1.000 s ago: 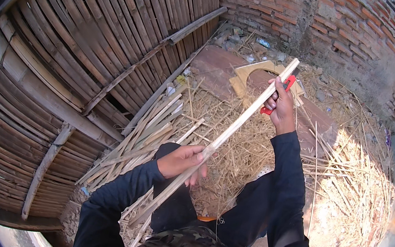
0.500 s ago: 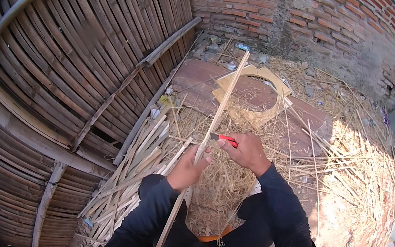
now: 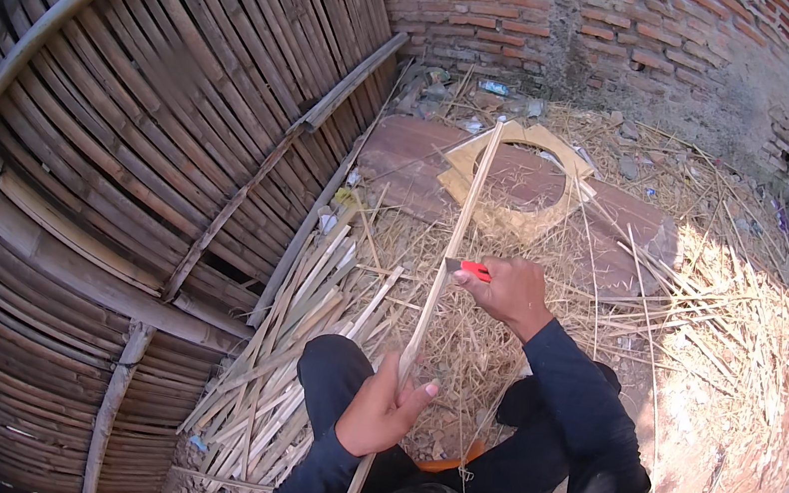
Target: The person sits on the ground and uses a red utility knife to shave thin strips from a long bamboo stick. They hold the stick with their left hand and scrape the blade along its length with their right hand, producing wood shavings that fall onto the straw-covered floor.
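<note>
Two hands share one long bamboo strip here, and we read the scene from its left. At the far left leans a large woven bamboo panel (image 3: 158, 133), filling that side up to the brick wall (image 3: 586, 31). Beside its foot lies a pile of split slats (image 3: 299, 354), pale and loose on the ground. Next comes our left hand (image 3: 381, 411), closed around the lower part of the strip (image 3: 449, 254), which runs up and away from us toward the flat cut-out frame (image 3: 515, 178) lying on a brown board (image 3: 408, 153). Our right hand (image 3: 507, 291) is closed on a red-handled knife (image 3: 468, 269), its blade end resting against the strip about midway along it. Straw and shavings (image 3: 707, 321) cover the ground to the right.

We judge the work well under way: the many slats and the litter of shavings suggest much stock already split and pared, while this strip is only partly worked, the blade sitting near its middle with the upper length beyond it yet to be passed.

No bin, basket or box shows; slats and shavings simply lie on the ground.
</note>
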Demonstrator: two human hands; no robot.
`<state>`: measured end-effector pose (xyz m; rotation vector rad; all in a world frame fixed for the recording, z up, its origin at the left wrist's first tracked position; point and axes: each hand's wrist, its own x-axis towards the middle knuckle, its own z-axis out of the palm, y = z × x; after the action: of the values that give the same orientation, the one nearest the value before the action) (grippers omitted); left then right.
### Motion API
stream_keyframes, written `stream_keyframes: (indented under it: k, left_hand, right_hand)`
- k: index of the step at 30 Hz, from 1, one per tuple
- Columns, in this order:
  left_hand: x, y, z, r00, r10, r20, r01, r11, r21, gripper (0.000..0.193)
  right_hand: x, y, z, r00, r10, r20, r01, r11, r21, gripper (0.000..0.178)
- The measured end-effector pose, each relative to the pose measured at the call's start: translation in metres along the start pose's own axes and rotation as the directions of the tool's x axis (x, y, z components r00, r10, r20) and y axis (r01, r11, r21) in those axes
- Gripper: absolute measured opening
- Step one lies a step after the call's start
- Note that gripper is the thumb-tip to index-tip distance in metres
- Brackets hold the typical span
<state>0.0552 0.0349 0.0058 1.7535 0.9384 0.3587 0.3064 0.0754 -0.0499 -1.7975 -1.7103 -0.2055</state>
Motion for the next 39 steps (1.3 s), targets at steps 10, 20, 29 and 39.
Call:
stream_keyframes:
  k: [10,20,29,39]
  left_hand:
    - [-0.004,-0.017,-0.003,0.989,0.085,-0.124,-0.075,0.993,0.087,0.05]
    - [-0.02,-0.008,-0.013,0.989,0.07,-0.129,-0.041,0.976,0.215,0.052]
    - [-0.037,-0.002,-0.011,0.997,0.028,-0.073,-0.014,0.984,0.177,0.056]
    - [-0.045,-0.009,-0.015,0.992,0.07,-0.109,-0.053,0.988,0.148,0.045]
  right_hand:
    - [-0.023,-0.052,0.003,0.965,-0.205,0.164,0.178,0.97,0.165,0.067]
    - [0.021,-0.014,0.016,0.997,-0.075,-0.027,0.074,0.997,-0.017,0.067]
    - [0.044,0.019,0.015,0.989,-0.069,-0.129,0.062,0.996,-0.059,0.066]
    - [0.062,0.029,0.028,0.948,-0.25,-0.198,0.227,0.965,-0.132,0.063]
